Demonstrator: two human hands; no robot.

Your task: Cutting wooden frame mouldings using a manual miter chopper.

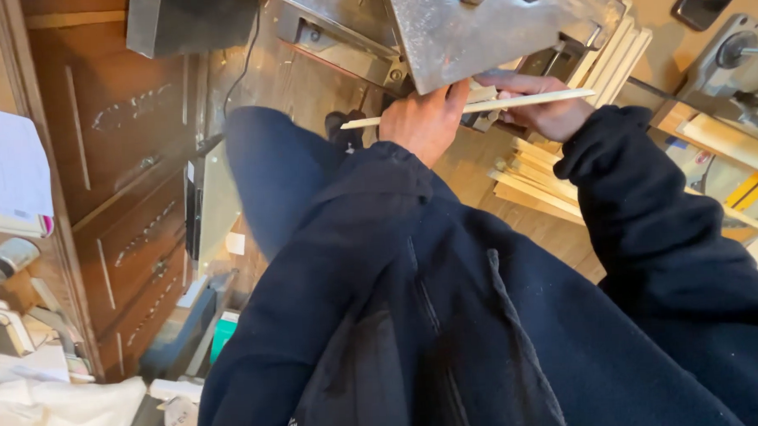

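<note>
Upper centre of the frame, the left hand (422, 123) and right hand (543, 102) pinch a thin wooden strip (476, 106) under the metal machine (473, 25); fingers so close could get caught.

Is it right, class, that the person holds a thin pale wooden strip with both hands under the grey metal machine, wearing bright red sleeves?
Not quite. The head view shows dark navy sleeves, not red. Otherwise correct: the left hand and right hand both hold the thin pale wooden strip under the grey metal machine.
</note>
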